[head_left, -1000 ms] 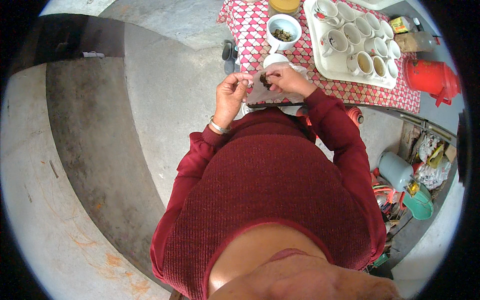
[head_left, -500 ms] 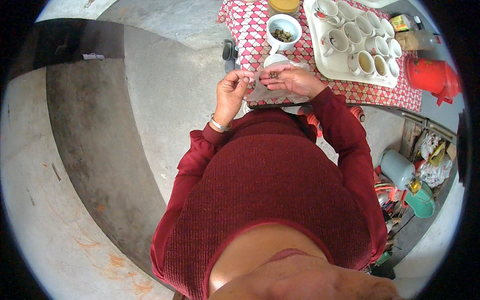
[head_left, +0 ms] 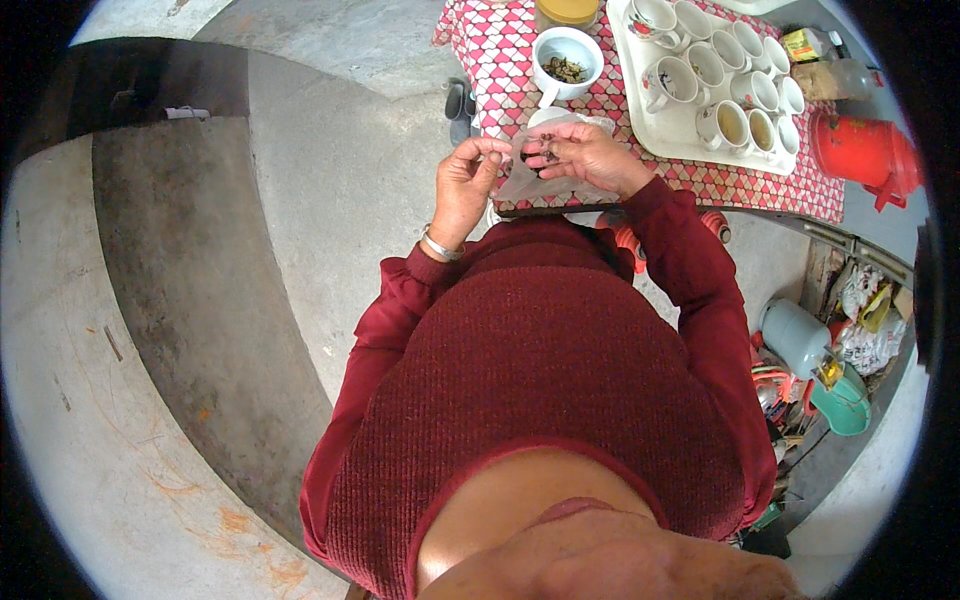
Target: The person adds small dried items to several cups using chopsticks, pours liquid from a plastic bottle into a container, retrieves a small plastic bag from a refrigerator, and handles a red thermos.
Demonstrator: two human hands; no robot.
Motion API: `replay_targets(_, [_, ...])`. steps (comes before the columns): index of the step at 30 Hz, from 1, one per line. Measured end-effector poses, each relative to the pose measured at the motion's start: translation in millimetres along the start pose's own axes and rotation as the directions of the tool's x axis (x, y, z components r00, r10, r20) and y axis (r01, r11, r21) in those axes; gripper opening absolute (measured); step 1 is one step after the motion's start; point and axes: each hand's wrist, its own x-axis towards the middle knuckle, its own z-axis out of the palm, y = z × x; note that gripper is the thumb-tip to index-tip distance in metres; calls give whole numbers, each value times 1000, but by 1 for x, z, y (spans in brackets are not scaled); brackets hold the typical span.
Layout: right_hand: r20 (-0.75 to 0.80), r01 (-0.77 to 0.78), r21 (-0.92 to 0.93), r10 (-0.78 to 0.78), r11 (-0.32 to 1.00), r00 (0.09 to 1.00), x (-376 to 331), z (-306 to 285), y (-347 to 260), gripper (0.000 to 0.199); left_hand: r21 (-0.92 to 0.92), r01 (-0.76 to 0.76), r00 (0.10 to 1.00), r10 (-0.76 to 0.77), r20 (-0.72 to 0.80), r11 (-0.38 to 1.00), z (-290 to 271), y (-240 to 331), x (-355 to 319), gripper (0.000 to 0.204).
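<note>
My left hand (head_left: 464,188), a silver bangle at its wrist, pinches the rim of a clear plastic bag (head_left: 518,182) at the table's near edge. Several small dark dried bits (head_left: 541,157) sit among the half-curled fingers of my right hand (head_left: 592,160), which is at the bag's mouth. Their exact kind is too small to make out. Just beyond the bag, a white lid-like disc (head_left: 549,117) shows in part. A white handled bowl (head_left: 568,48) behind it contains brownish-green dried leaves (head_left: 565,70).
A red-and-white heart-patterned cloth (head_left: 505,75) covers the table. On it, a white tray (head_left: 655,135) carries several mugs (head_left: 728,122), some with yellowish contents. A yellow-lidded jar (head_left: 567,14) stands at the back, a red jug (head_left: 860,155) at the right. A grey gas cylinder (head_left: 793,330) is below.
My right hand has turned and curled its fingers; the dried bits lay on its open palm side before and now show between the fingers. The left hand stays at the bag's rim.
</note>
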Motion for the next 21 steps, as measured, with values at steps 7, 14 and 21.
replay_targets(7, [-146, -48, -85, 35, 995, 989, -4, 14, -5, 32, 0, 2, 1000, -2, 3, 1000, 1, 0, -1, 10])
replay_targets(14, [-151, -71, -143, 49, 987, 987, -11, 17, -12, 32, 4, 8, 1000, -8, -2, 1000, 1, -1, -2, 10])
replay_targets(21, [-6, 2, -63, -2, 998, 1000, -26, 20, -29, 31, -21, 15, 1000, -15, -12, 1000, 2, -1, -2, 10])
